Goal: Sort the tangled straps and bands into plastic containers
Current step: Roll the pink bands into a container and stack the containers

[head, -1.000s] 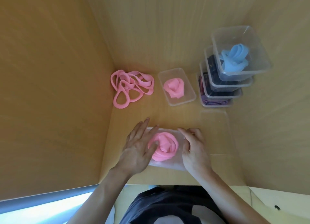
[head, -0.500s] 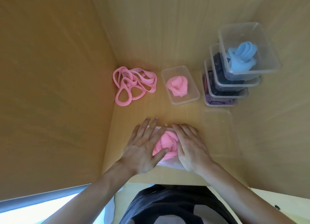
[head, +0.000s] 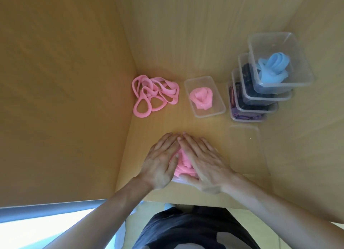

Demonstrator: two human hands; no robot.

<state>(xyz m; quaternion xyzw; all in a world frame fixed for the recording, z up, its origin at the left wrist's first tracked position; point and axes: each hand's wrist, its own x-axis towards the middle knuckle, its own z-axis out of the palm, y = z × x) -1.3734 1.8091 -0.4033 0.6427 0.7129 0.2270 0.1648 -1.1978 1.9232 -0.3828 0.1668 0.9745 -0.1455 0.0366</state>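
pink bands [head: 183,166] lie under left hand [head: 160,162] and right hand [head: 203,164]

no readable text, labels or numbers

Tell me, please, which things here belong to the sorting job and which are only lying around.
Job: left hand and right hand, pressing the pink coil into the near container; tangled pink bands; open container with a pink roll; stack of filled containers; flat clear lid.

Not job: wooden walls; dark shirt.
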